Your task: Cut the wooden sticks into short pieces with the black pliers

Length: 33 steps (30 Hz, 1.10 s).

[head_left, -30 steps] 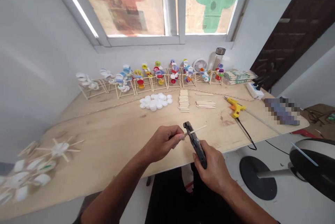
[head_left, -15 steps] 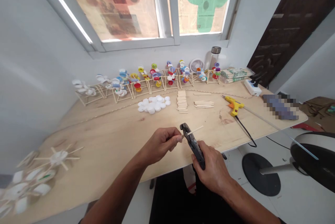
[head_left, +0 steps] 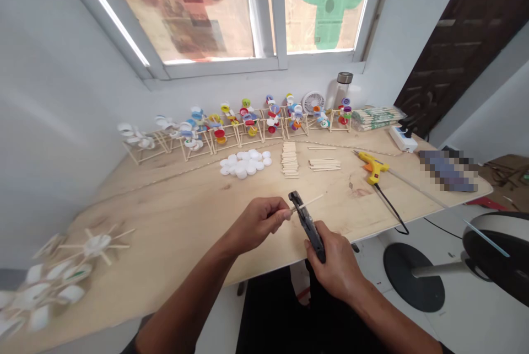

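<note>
My left hand point(head_left: 263, 221) pinches one end of a thin wooden stick point(head_left: 313, 200) over the front of the table. Wrapped round the handles of a dark cutting tool point(head_left: 308, 225) is my right hand point(head_left: 336, 260). The tool's jaws are around the stick, close to my left fingertips. White bottle caps point(head_left: 244, 164) lie in a group beyond my hands, with a stack of short sticks point(head_left: 290, 160) and a smaller pile of sticks point(head_left: 324, 164) to their right.
A yellow glue gun point(head_left: 374, 166) lies at right, its cord over the table edge. Wooden frames with coloured caps point(head_left: 250, 122) line the back. Stick-and-cap wheels point(head_left: 97, 245) lie at left. A power strip point(head_left: 403, 139) and bagged sticks point(head_left: 378, 118) are back right.
The view has shifted slightly. My hands stay together at the stick, and the tool's handles look a little closer together.
</note>
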{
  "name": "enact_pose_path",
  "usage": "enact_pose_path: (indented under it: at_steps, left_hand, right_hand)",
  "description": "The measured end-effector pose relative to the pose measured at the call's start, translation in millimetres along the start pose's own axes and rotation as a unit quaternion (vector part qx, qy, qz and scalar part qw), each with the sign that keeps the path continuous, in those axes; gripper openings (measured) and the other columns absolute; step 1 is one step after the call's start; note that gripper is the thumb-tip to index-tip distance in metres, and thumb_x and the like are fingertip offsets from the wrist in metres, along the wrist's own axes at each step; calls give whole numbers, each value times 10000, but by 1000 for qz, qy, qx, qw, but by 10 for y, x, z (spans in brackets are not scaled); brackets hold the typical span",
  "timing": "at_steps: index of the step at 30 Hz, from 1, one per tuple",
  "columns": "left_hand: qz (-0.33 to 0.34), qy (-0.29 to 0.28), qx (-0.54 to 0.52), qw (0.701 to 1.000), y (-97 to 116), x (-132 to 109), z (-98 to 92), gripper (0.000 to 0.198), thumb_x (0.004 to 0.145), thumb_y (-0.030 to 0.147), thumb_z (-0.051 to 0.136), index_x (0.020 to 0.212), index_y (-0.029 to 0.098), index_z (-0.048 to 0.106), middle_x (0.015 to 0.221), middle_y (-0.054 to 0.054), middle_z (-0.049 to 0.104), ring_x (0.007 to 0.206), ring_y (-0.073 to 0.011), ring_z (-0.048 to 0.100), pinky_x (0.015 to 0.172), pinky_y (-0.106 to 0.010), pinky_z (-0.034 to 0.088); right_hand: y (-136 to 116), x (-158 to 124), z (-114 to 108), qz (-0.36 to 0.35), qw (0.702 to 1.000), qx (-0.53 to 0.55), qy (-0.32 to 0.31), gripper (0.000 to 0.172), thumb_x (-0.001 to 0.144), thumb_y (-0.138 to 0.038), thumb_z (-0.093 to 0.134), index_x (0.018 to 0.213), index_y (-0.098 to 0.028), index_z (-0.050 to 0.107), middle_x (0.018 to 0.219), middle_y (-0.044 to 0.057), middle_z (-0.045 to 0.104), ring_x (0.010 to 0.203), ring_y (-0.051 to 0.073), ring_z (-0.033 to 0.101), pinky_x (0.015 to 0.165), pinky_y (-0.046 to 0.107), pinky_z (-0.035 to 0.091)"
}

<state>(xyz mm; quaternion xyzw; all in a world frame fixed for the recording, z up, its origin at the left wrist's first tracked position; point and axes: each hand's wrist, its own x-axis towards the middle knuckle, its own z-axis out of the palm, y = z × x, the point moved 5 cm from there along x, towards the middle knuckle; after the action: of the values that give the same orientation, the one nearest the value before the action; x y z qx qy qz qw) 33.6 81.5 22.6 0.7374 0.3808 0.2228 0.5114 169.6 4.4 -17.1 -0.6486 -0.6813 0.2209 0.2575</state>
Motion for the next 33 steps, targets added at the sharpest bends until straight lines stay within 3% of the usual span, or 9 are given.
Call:
enact_pose_path:
  at_steps: [15,21,33]
  left_hand:
    - [-22,-3,-28,999,-134,215,-66,209,757,303,493,656,133,559,423,49,478,387,-56,369,413,-164,280]
    - [-40,35,-38,998,-201,211,-78,221,766,320,487,666,134,554,476,21,545,391,-64,412,401,-165,300]
    - [16,144,-4,989,-314,243,-152,191,782,318,498,716,149,559,503,40,521,444,-62,427,449,-164,334]
  right_hand:
    - [23,174,70,26,996,88,-14,74,773,-246,442,776,-196,496,588,-24,528,515,136,488,498,217,349]
    - [55,240,113,24,994,109,-17,85,776,-261,445,771,-195,499,587,-31,518,505,123,466,480,204,339]
    - [75,380,196,41,992,115,-43,85,781,-247,454,760,-182,505,596,-27,519,523,118,464,491,211,334]
